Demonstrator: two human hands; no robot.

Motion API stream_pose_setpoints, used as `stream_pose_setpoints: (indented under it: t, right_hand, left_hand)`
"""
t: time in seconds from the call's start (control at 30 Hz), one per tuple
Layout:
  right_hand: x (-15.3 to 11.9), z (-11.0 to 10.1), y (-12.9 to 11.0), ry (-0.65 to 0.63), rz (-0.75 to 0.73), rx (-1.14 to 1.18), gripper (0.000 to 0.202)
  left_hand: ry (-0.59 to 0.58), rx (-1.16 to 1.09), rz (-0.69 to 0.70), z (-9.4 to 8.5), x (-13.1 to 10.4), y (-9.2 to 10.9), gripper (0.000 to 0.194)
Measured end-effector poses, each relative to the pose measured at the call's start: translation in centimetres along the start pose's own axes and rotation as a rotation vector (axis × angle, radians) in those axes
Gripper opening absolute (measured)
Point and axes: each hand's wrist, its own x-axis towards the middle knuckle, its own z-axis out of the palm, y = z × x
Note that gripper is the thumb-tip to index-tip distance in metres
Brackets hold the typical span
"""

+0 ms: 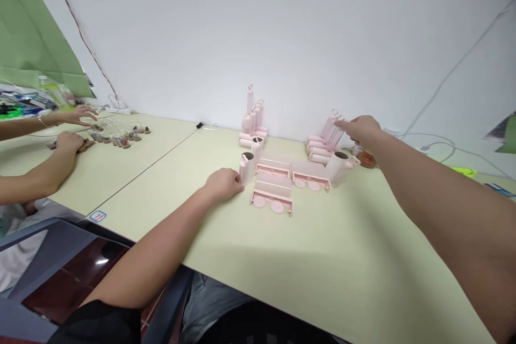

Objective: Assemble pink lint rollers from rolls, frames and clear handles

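Note:
My left hand is closed at the left of the pink group, its fingertips against a small upright pink handle with a loop on top. Right behind that handle stands a roll with a dark hollow core. My right hand reaches far out and pinches the top of a slanted pink handle in the right-hand stack. Pale rolls lie below that stack. Between my hands lie pink trays with round discs and clear covers. The parts resemble lint rollers.
More pink handles stand in a cluster near the wall. An open-ended roll stands at the right, before an orange-brown round object. At left, a co-worker's hands handle small brown pieces. Cables run along the right.

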Motion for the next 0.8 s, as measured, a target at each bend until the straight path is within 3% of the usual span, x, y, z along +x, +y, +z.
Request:
stream_pose_setpoints:
  t: [0.13,0.33,0.47,0.67,0.8]
  right_hand:
    - [-0.1,0.8,0.1,-0.120,0.163,-0.219,0.033]
    - [-0.3,1.4,-0.1,-0.159,0.154,-0.329,0.028]
    - [-0.3,1.0,0.3,-0.144,0.130,-0.351,0.026]
    - [-0.9,-1.2,0.8,-0.055,0.121,-0.333,0.024]
    - [-1.1,-3.6,1.0,0.046,0.156,-0.290,0.025]
  left_hand:
    - [-0.015,0.003,-0.017,-0.2,-0.1,0.0,0.019]
    - [-0.089,0.060,-0.070,-1.5,-1.4,0.3,0.023]
    - [-0.117,0.169,-0.001,-1.7,-3.7,2.6,0.030]
    - [0.065,0.243,0.256,1.2,-7.2,7.9,0.029]
    - [0.246,0.309,0.507,3.4,-7.2,9.5,0.026]
